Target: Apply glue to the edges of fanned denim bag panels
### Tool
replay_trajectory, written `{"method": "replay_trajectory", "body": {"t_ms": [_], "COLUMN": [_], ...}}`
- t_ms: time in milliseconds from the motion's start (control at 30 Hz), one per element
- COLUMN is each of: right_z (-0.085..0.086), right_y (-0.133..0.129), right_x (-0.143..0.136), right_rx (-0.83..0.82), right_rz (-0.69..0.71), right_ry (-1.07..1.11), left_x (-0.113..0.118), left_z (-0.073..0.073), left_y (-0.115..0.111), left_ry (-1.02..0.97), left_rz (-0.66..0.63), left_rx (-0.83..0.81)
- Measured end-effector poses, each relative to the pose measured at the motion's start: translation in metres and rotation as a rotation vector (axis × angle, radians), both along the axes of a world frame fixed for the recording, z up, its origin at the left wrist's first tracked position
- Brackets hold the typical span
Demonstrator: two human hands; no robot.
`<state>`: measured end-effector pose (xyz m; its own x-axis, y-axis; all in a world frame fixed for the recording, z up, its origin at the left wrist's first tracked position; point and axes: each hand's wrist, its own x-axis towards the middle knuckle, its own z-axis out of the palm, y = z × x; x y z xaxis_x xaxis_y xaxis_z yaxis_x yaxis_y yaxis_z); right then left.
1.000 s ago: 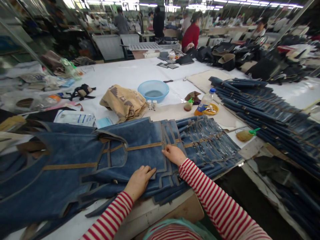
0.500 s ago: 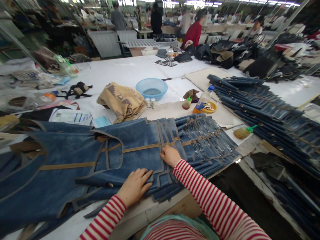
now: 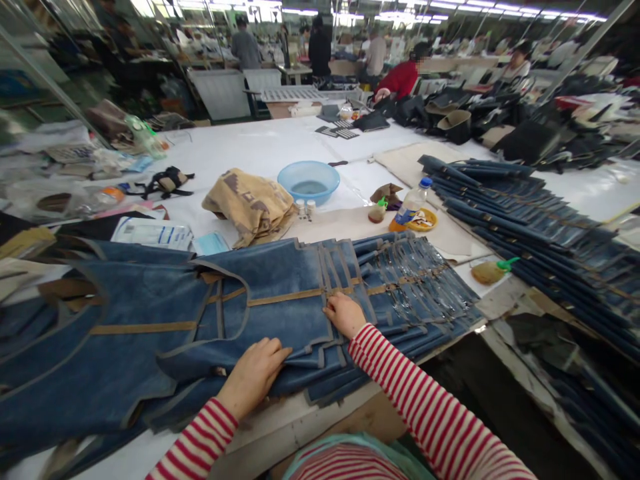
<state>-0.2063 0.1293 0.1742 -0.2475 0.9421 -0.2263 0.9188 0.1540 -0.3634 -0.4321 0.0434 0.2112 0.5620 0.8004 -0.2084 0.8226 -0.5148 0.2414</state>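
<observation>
A stack of blue leather-like panels with grey bound edges and a tan strip lies overlapped across the near table. My right hand pinches the edge of a top panel by its tan strip, fingers bent. My left hand is closed over the near edge of the same panel, fingers together; its thumb is mostly hidden. To the left, more blue pieces with curved cut-outs spread out loosely. Right of my right hand, the panels fan out with shiny clear film on them.
Behind the stack are a tan patterned cloth, a blue basin, a drink bottle and a yellow dish. A green-capped squeeze bottle lies right, beside another pile of blue panels. People work farther back.
My left hand has slid slightly left, and its spread fingers have drawn together at the panel's near edge. My right hand keeps its pinch. The whole view has shifted slightly.
</observation>
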Motion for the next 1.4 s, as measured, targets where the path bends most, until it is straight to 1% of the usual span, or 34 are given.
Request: {"method": "replay_trajectory", "body": {"t_ms": [67,100,233,300,367,467,533,600,667,733,800,867,900,967,1000,1033,1067,1100,1133,1167,1233,1300,1367,1400], "right_z": [-0.001,-0.001,-0.001,-0.003,-0.005,-0.01,-0.015,-0.017,-0.016,-0.012,-0.007,-0.005,-0.007,-0.013,-0.017,-0.021,-0.025,-0.027,-0.028,-0.028,-0.026,-0.023,-0.022,-0.021], "right_y": [0.0,0.0,-0.002,-0.003,-0.003,0.0,0.002,0.002,-0.001,-0.007,-0.014,-0.023,-0.027,-0.034,-0.036,-0.038,-0.039,-0.039,-0.039,-0.039,-0.038,-0.038,-0.038,-0.038], "right_x": [0.001,0.001,-0.001,-0.001,0.001,0.005,0.007,0.008,0.006,0.001,-0.008,-0.019,-0.025,-0.035,-0.039,-0.042,-0.043,-0.044,-0.044,-0.043,-0.042,-0.041,-0.04,-0.04], "right_rx": [0.01,0.017,0.033,0.038,0.044,0.032,0.021,0.028,0.062,0.149,0.281,0.374,0.378,0.315,0.27,0.231,0.202,0.184,0.175,0.172,0.174,0.177,0.172,0.168], "right_rz": [-0.021,-0.033,-0.061,-0.055,-0.032,0.019,0.044,0.054,0.06,0.048,0.045,0.11,0.169,0.287,0.324,0.345,0.355,0.361,0.364,0.363,0.358,0.353,0.353,0.354], "right_ry": [0.015,0.022,0.035,0.051,0.094,0.18,0.211,0.19,0.124,0.033,-0.039,-0.06,-0.056,-0.046,-0.047,-0.051,-0.054,-0.055,-0.052,-0.046,-0.033,-0.02,-0.009,-0.005], "left_x": [0.005,0.007,0.013,0.014,0.014,0.014,0.015,0.018,0.022,0.024,0.026,0.028,0.029,0.028,0.023,0.015,0.002,-0.016,-0.039,-0.066,-0.127,-0.184,-0.228,-0.243], "left_z": [0.003,0.001,-0.016,-0.019,-0.015,-0.004,-0.004,-0.011,-0.023,-0.031,-0.035,-0.033,-0.032,-0.027,-0.024,-0.021,-0.019,-0.016,-0.015,-0.015,-0.018,-0.026,-0.035,-0.039], "left_y": [-0.002,-0.004,-0.015,-0.018,-0.019,-0.019,-0.021,-0.025,-0.028,-0.03,-0.03,-0.03,-0.03,-0.03,-0.03,-0.03,-0.031,-0.033,-0.035,-0.038,-0.046,-0.057,-0.067,-0.072], "left_ry": [0.011,0.018,0.012,-0.018,-0.039,-0.034,-0.024,-0.015,-0.007,-0.003,-0.008,-0.016,-0.02,-0.037,-0.059,-0.089,-0.121,-0.149,-0.157,-0.133,-0.02,0.126,0.26,0.3], "left_rz": [-0.015,-0.014,0.039,0.076,0.1,0.113,0.12,0.133,0.152,0.166,0.171,0.177,0.183,0.185,0.172,0.153,0.137,0.13,0.152,0.219,0.409,0.57,0.673,0.691], "left_rx": [0.044,0.051,-0.036,-0.064,-0.052,-0.012,-0.01,-0.046,-0.096,-0.129,-0.139,-0.146,-0.145,-0.142,-0.143,-0.142,-0.138,-0.131,-0.104,-0.056,0.035,0.054,0.055,0.063]}}
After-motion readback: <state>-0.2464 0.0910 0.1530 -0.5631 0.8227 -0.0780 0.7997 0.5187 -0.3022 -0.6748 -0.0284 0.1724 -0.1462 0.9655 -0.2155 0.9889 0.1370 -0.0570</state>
